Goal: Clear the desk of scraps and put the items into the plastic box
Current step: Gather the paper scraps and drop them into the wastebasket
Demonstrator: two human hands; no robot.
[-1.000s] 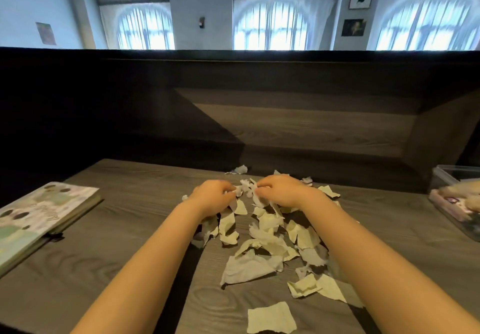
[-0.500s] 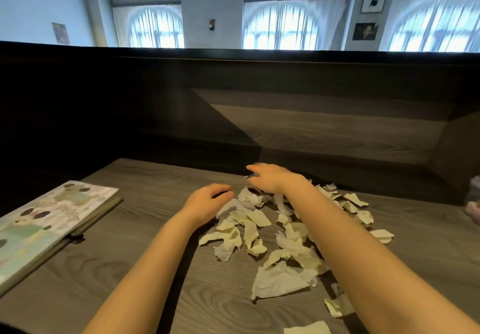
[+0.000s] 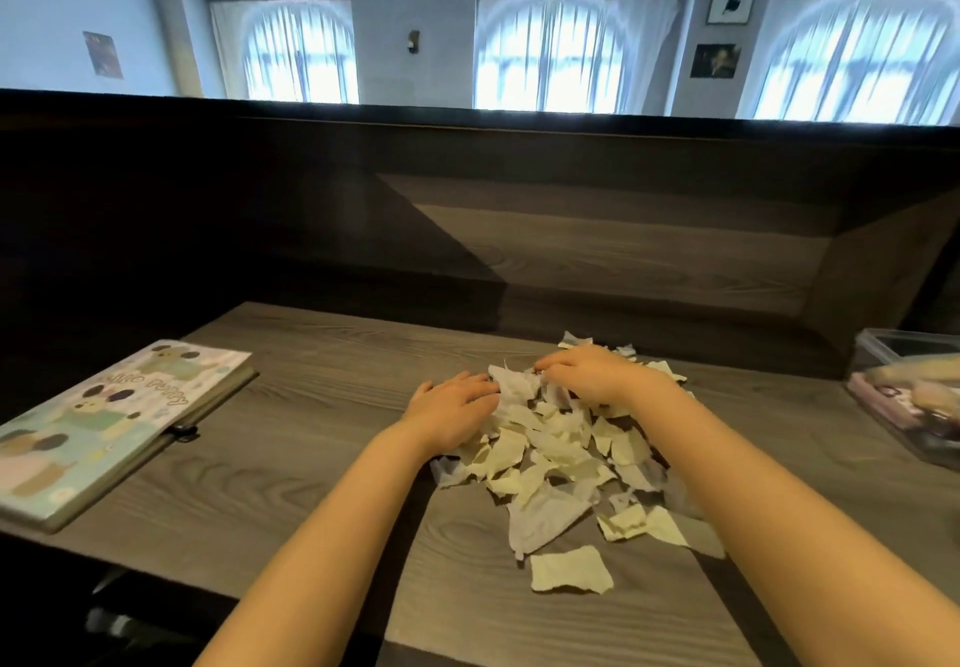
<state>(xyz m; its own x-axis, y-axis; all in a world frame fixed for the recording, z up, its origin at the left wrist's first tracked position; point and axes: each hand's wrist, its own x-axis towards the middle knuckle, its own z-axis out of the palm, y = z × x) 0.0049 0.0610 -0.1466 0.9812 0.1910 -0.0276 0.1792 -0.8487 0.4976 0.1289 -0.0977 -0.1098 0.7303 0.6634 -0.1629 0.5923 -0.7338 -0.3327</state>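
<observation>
A heap of torn pale paper scraps lies on the dark wooden desk, with one loose scrap nearer me. My left hand lies flat on the heap's left edge, fingers stretched toward the middle. At the far side of the heap my right hand rests with its fingers curved over the scraps; whether it grips any is hidden. The clear plastic box stands at the desk's right edge with several items inside.
A pastel picture book lies flat at the desk's left front corner. A tall dark wooden partition closes the back and right side of the desk.
The scattered scraps have been drawn into a tighter heap. My right hand came back from the far edge onto the pile, and my left hand slid right against it. The view turned, showing the box again.
</observation>
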